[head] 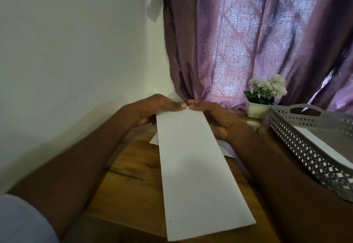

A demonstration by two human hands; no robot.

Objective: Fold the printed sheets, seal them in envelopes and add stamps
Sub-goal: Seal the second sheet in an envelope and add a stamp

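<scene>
A long, narrow white sheet (198, 170) is held up above the wooden table (131, 168), its near end pointing toward me. My left hand (152, 109) and my right hand (214, 116) both pinch its far end, thumbs nearly touching at the top edge. Its visible face is blank. More white paper (227, 150) lies flat on the table under the held sheet, mostly hidden by it and by my hands.
A grey perforated tray (298, 143) with white paper (322, 145) inside stands at the right. Behind it sits a small white pot of pale flowers (265, 94). A purple curtain (248, 38) hangs at the back, and a white wall is at the left.
</scene>
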